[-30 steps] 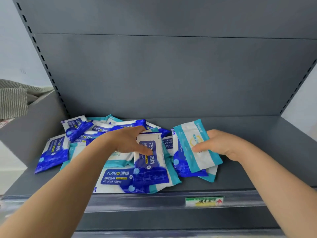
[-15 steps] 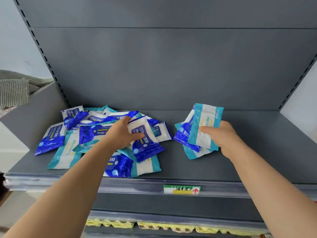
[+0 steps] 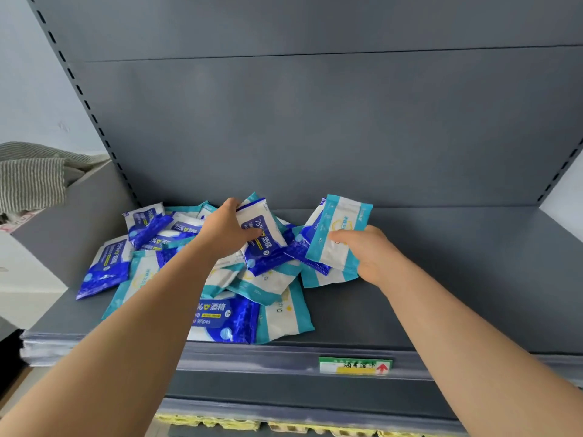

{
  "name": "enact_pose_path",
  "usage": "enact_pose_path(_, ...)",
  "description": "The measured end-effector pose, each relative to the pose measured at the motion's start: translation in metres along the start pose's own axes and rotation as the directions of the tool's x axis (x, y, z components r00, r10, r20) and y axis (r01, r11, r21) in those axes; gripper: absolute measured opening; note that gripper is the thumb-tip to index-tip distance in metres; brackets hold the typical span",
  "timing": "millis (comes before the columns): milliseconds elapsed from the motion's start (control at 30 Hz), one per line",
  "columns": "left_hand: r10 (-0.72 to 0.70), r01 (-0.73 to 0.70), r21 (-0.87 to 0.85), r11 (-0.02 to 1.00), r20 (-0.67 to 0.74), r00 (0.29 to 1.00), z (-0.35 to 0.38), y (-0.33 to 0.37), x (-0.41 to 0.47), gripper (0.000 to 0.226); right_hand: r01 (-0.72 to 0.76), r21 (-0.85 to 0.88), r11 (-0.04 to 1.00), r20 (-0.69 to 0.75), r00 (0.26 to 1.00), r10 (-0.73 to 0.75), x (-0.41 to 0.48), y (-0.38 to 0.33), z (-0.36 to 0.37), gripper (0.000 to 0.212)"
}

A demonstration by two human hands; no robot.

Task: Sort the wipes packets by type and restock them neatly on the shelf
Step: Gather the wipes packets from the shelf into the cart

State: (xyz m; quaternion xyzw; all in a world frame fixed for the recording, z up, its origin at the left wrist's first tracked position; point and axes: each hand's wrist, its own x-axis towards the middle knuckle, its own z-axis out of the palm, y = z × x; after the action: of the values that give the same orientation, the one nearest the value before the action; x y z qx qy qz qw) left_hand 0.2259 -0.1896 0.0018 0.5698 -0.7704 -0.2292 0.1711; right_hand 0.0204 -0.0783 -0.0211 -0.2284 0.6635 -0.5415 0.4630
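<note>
Several wipes packets lie in a loose heap (image 3: pixel 176 266) on the left half of a dark grey shelf (image 3: pixel 457 279). Some are dark blue "75%" alcohol wipes, others white with teal edges. My left hand (image 3: pixel 225 230) grips a dark blue alcohol packet (image 3: pixel 263 241), lifted and tilted above the heap. My right hand (image 3: pixel 367 250) holds a teal-edged white packet (image 3: pixel 339 234) upright, with a dark blue packet (image 3: pixel 307 247) behind it. Another teal packet (image 3: pixel 321 277) lies flat under that hand.
The shelf's right half (image 3: pixel 473 310) is bare grey metal. A price label (image 3: pixel 355 365) sits on the front rail. A grey side panel (image 3: pixel 72 222) bounds the left, with striped cloth (image 3: pixel 31 184) beyond. Yellow egg trays (image 3: pixel 239 422) show on the level below.
My left hand has raised the blue packet higher and toward the back. My right hand, with its packets, stays to the right of the heap. The view has tilted.
</note>
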Motion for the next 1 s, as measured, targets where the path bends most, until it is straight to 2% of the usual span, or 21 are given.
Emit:
enact_pose_path(100, -0.026, -0.009, 0.200, 0.980, 0.173, 0.985, -0.002, -0.008, 0.018, 0.068, -0.014, -0.039, 0.999, 0.025, 1.000, 0.015, 0.004, -0.001, 0.006, 0.029)
enact_pose_path(233, 0.002, -0.082, 0.273, 0.958, 0.280, 0.960, -0.002, -0.011, 0.036, 0.072, 0.011, -0.185, 0.983, 0.066, 0.998, 0.001, 0.006, -0.006, 0.015, 0.031)
enact_pose_path(333, 0.042, -0.115, 0.221, 0.968, 0.310, 0.950, -0.001, -0.013, 0.046, 0.070, 0.066, -0.301, 0.951, 0.082, 0.996, -0.044, 0.005, -0.011, 0.020, 0.022)
enact_pose_path(467, 0.126, -0.148, 0.064, 0.987, 0.269, 0.955, 0.007, -0.020, 0.054, 0.064, 0.051, -0.319, 0.946, 0.034, 0.999, -0.042, 0.006, -0.010, 0.019, 0.028)
enact_pose_path(600, 0.225, -0.220, -0.048, 0.974, 0.189, 0.956, 0.013, -0.012, 0.059, 0.054, 0.047, -0.227, 0.973, -0.084, 0.994, -0.067, 0.005, -0.013, 0.006, 0.026)
enact_pose_path(700, 0.254, -0.234, -0.119, 0.965, 0.201, 0.946, 0.016, -0.002, 0.062, 0.054, 0.092, -0.064, 0.994, -0.232, 0.967, -0.104, 0.006, -0.017, -0.014, 0.024)
enact_pose_path(833, 0.179, -0.149, -0.159, 0.976, 0.191, 0.965, 0.026, 0.007, 0.062, 0.060, 0.162, 0.101, 0.982, -0.331, 0.936, -0.120, 0.006, -0.011, -0.031, 0.027)
enact_pose_path(1000, 0.006, 0.117, -0.389, 0.914, 0.300, 0.954, 0.034, 0.024, 0.064, 0.064, 0.143, 0.116, 0.983, -0.257, 0.960, -0.110, 0.007, -0.005, -0.029, 0.036)
